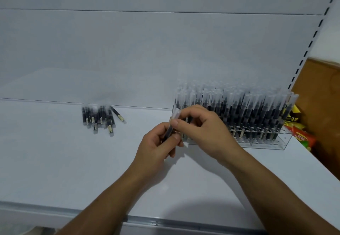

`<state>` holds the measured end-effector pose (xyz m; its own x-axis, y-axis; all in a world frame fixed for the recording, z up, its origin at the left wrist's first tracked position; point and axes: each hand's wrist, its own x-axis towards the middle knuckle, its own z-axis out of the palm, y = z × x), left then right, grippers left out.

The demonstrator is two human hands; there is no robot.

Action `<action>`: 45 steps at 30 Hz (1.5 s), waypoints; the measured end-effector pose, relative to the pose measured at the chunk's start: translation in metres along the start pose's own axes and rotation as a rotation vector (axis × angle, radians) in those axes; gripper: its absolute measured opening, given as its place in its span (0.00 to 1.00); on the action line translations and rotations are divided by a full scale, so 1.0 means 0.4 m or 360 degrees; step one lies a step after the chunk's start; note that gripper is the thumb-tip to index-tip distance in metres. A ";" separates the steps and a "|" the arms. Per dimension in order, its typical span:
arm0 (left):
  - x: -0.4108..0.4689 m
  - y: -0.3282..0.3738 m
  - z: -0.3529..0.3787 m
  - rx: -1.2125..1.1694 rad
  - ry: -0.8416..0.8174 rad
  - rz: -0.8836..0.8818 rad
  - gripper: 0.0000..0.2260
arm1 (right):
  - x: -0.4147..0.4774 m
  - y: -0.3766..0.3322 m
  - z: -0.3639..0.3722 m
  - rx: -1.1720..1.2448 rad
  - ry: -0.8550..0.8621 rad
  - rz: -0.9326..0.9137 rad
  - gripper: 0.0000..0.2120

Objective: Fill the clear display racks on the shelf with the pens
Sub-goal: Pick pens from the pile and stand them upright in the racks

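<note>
A clear display rack (283, 143) stands on the white shelf (64, 170) at the right, packed with upright black pens (248, 109) with frosted caps. Just left of its front corner, both hands hold one black pen (170, 129). My left hand (156, 148) grips its dark barrel. My right hand (200, 126) pinches the frosted cap end near the rack. A loose pile of pens (100, 118) lies flat on the shelf further left, by the back wall.
The white back panel (147, 51) rises behind the shelf. A slotted upright (311, 43) runs down the right side. Colourful packets (301, 135) and a brown board (322, 106) sit right of the rack. The shelf's metal front edge (156, 222) is close to me.
</note>
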<state>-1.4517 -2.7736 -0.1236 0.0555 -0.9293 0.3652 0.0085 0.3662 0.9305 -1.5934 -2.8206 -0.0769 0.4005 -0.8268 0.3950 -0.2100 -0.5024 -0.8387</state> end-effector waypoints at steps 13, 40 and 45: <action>0.004 -0.037 0.005 0.1166 0.0207 0.0042 0.19 | 0.050 -0.013 -0.171 -0.0251 0.0645 -0.0157 0.02; 0.005 -0.033 -0.006 0.0892 0.0226 -0.0044 0.17 | 0.020 0.008 -0.133 -0.1061 0.0158 0.0031 0.08; 0.022 0.004 -0.117 0.0792 0.0388 -0.0024 0.15 | 0.021 -0.030 -0.001 -0.0794 -0.0099 -0.0105 0.04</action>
<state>-1.4046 -2.7788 -0.1201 0.2888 -0.8744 0.3899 -0.4585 0.2312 0.8581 -1.5880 -2.8216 -0.0632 0.4766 -0.7802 0.4051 -0.5768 -0.6253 -0.5256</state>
